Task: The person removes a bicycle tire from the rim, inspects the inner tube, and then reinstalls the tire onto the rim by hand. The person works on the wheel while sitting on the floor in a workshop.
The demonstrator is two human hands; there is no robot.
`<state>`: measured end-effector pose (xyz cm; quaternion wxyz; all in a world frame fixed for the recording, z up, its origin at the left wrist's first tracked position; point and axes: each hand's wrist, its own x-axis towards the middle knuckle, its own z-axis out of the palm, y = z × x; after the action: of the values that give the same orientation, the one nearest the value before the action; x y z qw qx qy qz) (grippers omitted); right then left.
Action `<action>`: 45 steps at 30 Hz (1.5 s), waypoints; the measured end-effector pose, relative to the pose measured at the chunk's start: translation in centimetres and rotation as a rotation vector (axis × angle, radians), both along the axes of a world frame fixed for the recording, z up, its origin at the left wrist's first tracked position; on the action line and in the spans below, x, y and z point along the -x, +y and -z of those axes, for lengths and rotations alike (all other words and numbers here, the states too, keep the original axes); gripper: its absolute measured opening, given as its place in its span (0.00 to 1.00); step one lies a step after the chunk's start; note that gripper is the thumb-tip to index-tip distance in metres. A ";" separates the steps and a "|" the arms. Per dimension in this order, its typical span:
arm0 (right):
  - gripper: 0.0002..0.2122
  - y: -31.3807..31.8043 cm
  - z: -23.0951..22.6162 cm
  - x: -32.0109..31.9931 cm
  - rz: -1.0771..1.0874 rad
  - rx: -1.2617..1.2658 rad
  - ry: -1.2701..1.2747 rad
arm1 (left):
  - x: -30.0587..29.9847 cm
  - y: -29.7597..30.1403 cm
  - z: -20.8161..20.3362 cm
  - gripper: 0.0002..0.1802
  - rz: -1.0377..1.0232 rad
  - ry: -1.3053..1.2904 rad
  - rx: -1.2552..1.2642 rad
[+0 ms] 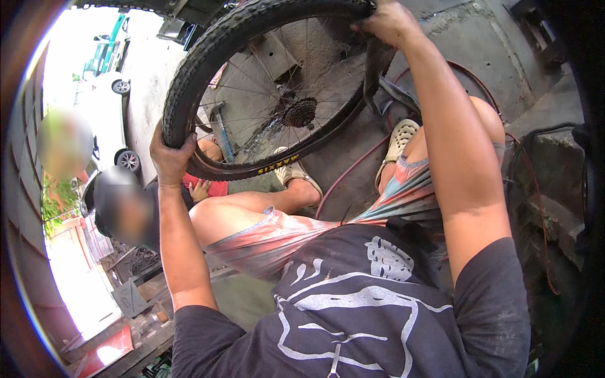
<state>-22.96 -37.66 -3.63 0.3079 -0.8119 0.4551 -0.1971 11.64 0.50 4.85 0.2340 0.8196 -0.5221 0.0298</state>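
I hold a bicycle wheel [179, 94] up in front of me, with a knobbly black tire on its rim. My left hand [170, 156] is closed round the tire at the near left, its thumb over the inner side. At the far right my right hand [391, 24] grips the tire, its fingers partly hidden. A limp black inner tube [373, 72] hangs from the wheel just below that hand. Thin spokes run to the hub, where a dark cassette of sprockets [299, 112] shows.
A red hose [350, 175] runs over the concrete floor between my feet in pale clogs [398, 142]. Another person [126, 208] sits close on the left, a hand near my knee. A white car [110, 126] stands beyond. Dark blocks and cables [554, 183] lie at the right.
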 end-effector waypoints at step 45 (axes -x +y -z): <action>0.07 7.5 -8.6 -3.7 0.085 0.476 -0.118 | -1.5 -0.8 0.6 0.20 -0.008 0.191 -0.025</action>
<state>-19.29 -30.14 5.01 0.1257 -0.8287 0.4109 -0.3586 13.14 -0.33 4.24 0.2721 0.8236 -0.4946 -0.0541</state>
